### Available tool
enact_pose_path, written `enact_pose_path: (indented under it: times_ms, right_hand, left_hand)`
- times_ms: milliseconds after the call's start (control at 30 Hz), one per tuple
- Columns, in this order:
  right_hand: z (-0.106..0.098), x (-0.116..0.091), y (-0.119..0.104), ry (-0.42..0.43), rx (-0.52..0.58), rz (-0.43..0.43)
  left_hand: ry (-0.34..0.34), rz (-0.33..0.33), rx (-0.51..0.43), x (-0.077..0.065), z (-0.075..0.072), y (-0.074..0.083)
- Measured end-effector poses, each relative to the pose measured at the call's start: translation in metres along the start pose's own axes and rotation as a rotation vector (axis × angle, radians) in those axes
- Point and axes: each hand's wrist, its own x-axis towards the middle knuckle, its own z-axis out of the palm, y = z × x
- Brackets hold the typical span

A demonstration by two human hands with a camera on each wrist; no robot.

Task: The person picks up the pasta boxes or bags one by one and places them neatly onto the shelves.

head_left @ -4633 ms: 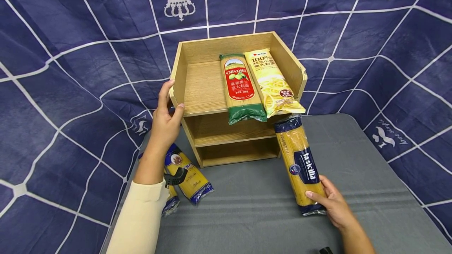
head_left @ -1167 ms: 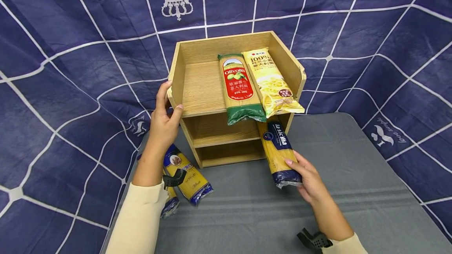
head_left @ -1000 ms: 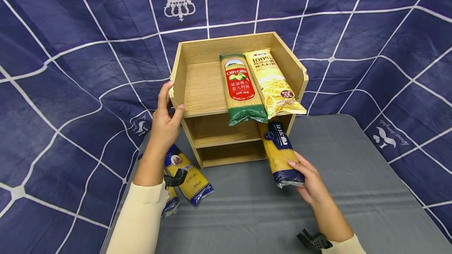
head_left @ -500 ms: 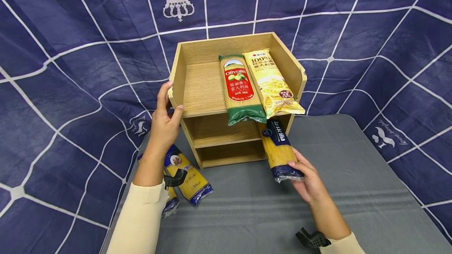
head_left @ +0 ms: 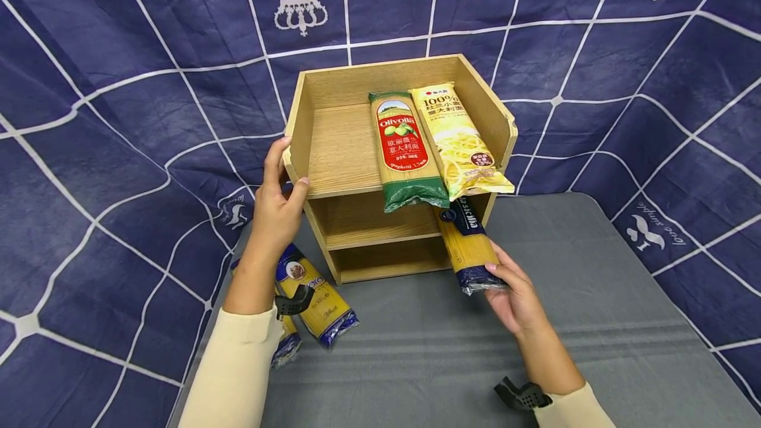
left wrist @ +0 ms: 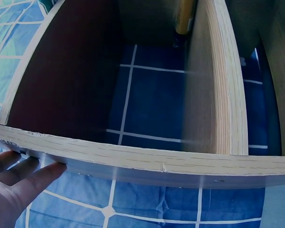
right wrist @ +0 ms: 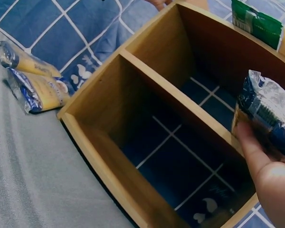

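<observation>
My right hand [head_left: 516, 292] grips the near end of a yellow spaghetti pack [head_left: 470, 253] with navy bands. The pack's far part is inside the middle compartment of a wooden shelf unit [head_left: 339, 144], under the top board. In the right wrist view, the crinkled end of the spaghetti pack [right wrist: 270, 107] sticks out towards me. My left hand [head_left: 278, 210] holds the unit's left side panel, thumb at the front edge and fingers outside. Fingers [left wrist: 42, 178] show against that panel in the left wrist view. A yellow pack end [left wrist: 184, 19] shows inside the compartment there.
On the top board lie a green-and-red spaghetti pack [head_left: 404, 144] and a cream noodle pack [head_left: 460, 141], both overhanging its front edge. Two blue-and-yellow pasta packs, one in front [head_left: 324, 306], lie on the grey cloth [head_left: 410, 349] left of the unit. Blue gridded fabric hangs behind.
The right hand has brought the spaghetti pack from in front of the unit's right side into the middle compartment, recently sliding it a little deeper. The left hand has stayed on the side panel.
</observation>
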Motion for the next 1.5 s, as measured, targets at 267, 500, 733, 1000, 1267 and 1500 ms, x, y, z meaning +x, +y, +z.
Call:
enact_pose_path:
  times_ms: [267, 500, 733, 1000, 1267, 1500]
  right_hand:
    - [-0.001, -0.002, -0.001, -0.011, -0.055, 0.001]
    - [0.001, -0.012, -0.002, 0.049, -0.248, 0.0]
    - [0.007, -0.018, -0.001, 0.123, -0.415, 0.045]
    - [0.012, -0.015, 0.002, 0.213, -0.459, 0.06]
    - [0.018, -0.011, 0.004, 0.292, -0.461, 0.076]
    - [0.021, -0.002, 0.006, 0.351, -0.453, 0.061]
  left_hand:
    - [0.002, 0.001, 0.0, 0.0, 0.0, -0.001]
    - [0.004, 0.004, -0.005, 0.001, 0.001, -0.001]
    - [0.011, 0.013, 0.01, 0.0, 0.0, -0.001]
    - [0.009, 0.01, 0.009, 0.0, 0.0, -0.002]
    - [0.002, 0.0, 0.008, -0.001, 0.0, -0.002]
    - [0.008, 0.012, 0.006, -0.001, 0.0, -0.002]
